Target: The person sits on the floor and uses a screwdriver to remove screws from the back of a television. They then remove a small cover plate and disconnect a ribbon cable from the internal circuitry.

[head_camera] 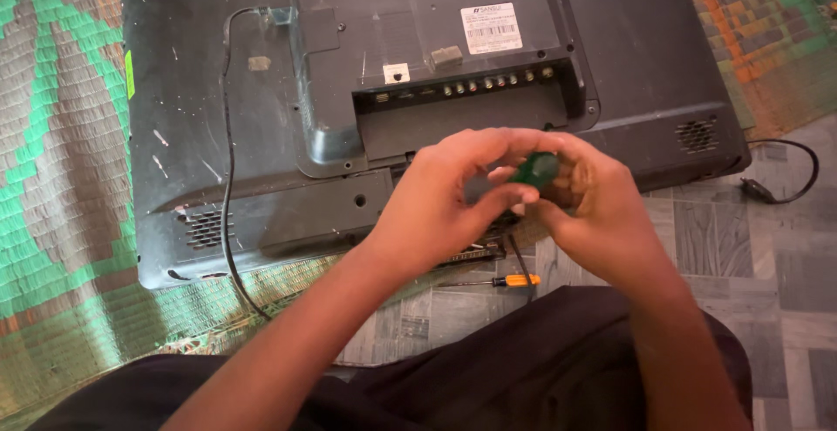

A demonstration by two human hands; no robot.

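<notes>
Both hands meet right over the lower edge of the TV back panel [218,117], which lies face-down, partly on a woven mat [52,135]. The left hand [436,196] and right hand [593,204] are both curled around a green screwdriver handle [534,169], fingers wrapped fairly tight, thumb and fingertips pinching it from either side. The shaft drops down under the palms, so I can't tell where the tip sits.

Progress-wise it looks early: the rear cover is still on, the connector row just beyond the grip looks untouched, and I can't spot any removed screws. An orange-handled screwdriver [506,281] lies on the tile floor just below the hands, near the knees. The power cord [228,178] trails off well to the left.
</notes>
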